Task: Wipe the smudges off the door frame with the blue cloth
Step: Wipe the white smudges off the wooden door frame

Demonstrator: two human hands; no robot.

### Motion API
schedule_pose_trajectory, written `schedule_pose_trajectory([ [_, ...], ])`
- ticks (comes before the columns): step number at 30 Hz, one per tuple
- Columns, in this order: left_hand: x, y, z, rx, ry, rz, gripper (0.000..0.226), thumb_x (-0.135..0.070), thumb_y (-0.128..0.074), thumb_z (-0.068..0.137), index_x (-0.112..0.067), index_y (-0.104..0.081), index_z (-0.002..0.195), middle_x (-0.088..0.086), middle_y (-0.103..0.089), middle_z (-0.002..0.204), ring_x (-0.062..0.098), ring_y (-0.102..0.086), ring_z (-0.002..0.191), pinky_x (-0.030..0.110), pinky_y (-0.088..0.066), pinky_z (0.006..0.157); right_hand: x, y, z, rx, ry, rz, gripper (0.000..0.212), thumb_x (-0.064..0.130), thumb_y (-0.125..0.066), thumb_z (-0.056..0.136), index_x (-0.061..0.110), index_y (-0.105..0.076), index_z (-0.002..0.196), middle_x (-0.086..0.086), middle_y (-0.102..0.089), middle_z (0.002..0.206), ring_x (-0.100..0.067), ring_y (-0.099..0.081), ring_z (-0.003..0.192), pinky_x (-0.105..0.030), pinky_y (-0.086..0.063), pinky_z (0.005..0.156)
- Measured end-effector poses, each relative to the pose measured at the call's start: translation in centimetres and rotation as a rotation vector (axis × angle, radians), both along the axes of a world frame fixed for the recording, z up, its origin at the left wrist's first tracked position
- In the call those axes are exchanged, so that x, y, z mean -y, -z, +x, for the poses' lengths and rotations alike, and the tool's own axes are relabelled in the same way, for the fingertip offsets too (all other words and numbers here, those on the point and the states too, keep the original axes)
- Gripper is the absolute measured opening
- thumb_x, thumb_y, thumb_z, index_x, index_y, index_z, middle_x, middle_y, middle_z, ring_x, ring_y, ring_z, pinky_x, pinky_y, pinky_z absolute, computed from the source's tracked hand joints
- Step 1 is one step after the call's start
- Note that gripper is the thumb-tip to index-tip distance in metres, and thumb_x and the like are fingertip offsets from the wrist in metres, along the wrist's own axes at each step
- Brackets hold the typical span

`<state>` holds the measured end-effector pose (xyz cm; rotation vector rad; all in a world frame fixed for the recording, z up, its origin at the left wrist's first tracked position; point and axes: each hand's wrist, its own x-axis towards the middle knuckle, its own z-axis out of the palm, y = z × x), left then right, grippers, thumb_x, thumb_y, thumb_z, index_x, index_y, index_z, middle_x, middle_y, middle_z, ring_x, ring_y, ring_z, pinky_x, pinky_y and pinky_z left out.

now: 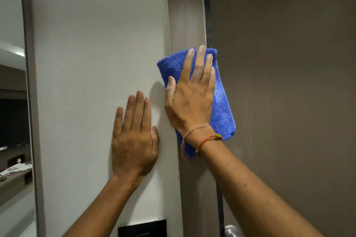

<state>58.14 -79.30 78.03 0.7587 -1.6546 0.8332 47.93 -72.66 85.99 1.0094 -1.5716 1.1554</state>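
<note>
1. My two bare forearms reach up from the bottom edge; nothing I can see carries readable writing or a brand.
2. On my right wrist sit thin thread bands (202,136), one pale pink, one orange with a yellow bit, with a loose end hanging down.
3. My left hand (134,140) lies flat on the white wall (96,44), fingers straight and together, gripping nothing, thumb tucked near the wall's right edge where it meets the frame.
4. My right hand (192,98) presses palm-down on the blue cloth (221,106), fingers stretched out flat on it rather than curled around it, fingertips dusted pale.
5. The cloth is a folded rectangle of nubbly, looped microfibre, tilted slightly. It lies across the door frame (185,15), its left corner over the wall's edge and its right side over the door (279,63).
6. The frame is a tall upright strip with a grey-brown wood grain; a dark narrow gap runs along its right edge.
7. The door is smooth, matte brown with faint vertical streaks; a shiny metal handle (230,231) peeks out at the bottom edge.
8. A flat black rectangular plate (142,228) sits low on the wall.
9. At the far left, a mirror (11,102) with a rounded grey rim shows a blurred room.
</note>
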Motion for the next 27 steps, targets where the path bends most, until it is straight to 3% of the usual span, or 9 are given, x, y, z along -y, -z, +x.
schedule_pose_trajectory([
  [6, 0.0, 0.1, 0.1, -0.001, 0.008, 0.006, 0.059, -0.025, -0.026, 0.093, 0.000, -0.022, 0.147, 0.018, -0.021, 0.155, 0.031, -0.017, 0.145, 0.046, -0.012, 0.118, -0.5, 11.9, 0.2, -0.038, 0.009, 0.067, 0.071, 0.036, -0.031, 0.091, 0.004, -0.008, 0.149, -0.021, -0.011, 0.158, -0.036, -0.006, 0.148, -0.049, -0.016, 0.118],
  [15, 0.2, 0.1, 0.0, -0.002, 0.006, -0.003, 0.059, -0.026, -0.030, 0.093, -0.001, -0.023, 0.147, 0.018, -0.020, 0.155, 0.032, -0.015, 0.145, 0.047, -0.013, 0.118, -0.3, -2.4, -1.3, -0.154, -0.002, 0.011, 0.067, 0.036, -0.027, 0.093, 0.004, -0.010, 0.149, -0.019, -0.009, 0.160, -0.033, -0.004, 0.149, -0.047, -0.009, 0.122],
  [17, 0.2, 0.1, 0.0, 0.000, 0.011, -0.002, 0.059, -0.025, -0.030, 0.093, -0.002, -0.023, 0.147, 0.017, -0.018, 0.155, 0.031, -0.016, 0.145, 0.047, -0.014, 0.118, -0.1, 0.2, -1.4, -0.168, -0.030, -0.009, 0.067, 0.036, -0.027, 0.093, 0.005, -0.010, 0.150, -0.018, -0.009, 0.160, -0.031, -0.005, 0.149, -0.045, -0.008, 0.123],
  [22, 0.2, 0.3, 0.2, 0.018, 0.012, 0.004, 0.059, -0.025, -0.026, 0.094, -0.001, -0.018, 0.148, 0.017, -0.016, 0.156, 0.032, -0.014, 0.145, 0.047, -0.015, 0.118, -1.4, 15.2, -1.1, -0.192, -0.031, 0.129, 0.074, 0.039, -0.034, 0.089, 0.008, -0.005, 0.150, -0.016, -0.011, 0.158, -0.029, -0.010, 0.147, -0.046, -0.015, 0.117],
  [24, 0.1, 0.4, 0.2, 0.013, 0.016, 0.003, 0.060, -0.026, -0.026, 0.094, -0.001, -0.018, 0.148, 0.017, -0.014, 0.156, 0.032, -0.014, 0.145, 0.047, -0.015, 0.118, -1.5, 15.2, -1.8, -0.231, -0.016, 0.160, 0.074, 0.040, -0.035, 0.087, 0.007, -0.009, 0.149, -0.016, -0.015, 0.157, -0.029, -0.013, 0.146, -0.046, -0.013, 0.117],
  [27, 0.1, 0.1, 0.1, 0.006, 0.050, -0.004, 0.059, -0.026, -0.027, 0.094, 0.000, -0.022, 0.147, 0.019, -0.020, 0.155, 0.033, -0.017, 0.144, 0.048, -0.016, 0.118, -1.3, 7.2, -1.7, -0.268, -0.046, 0.124, 0.070, 0.038, -0.034, 0.090, 0.005, -0.012, 0.149, -0.020, -0.015, 0.158, -0.032, -0.011, 0.148, -0.046, -0.007, 0.121],
])
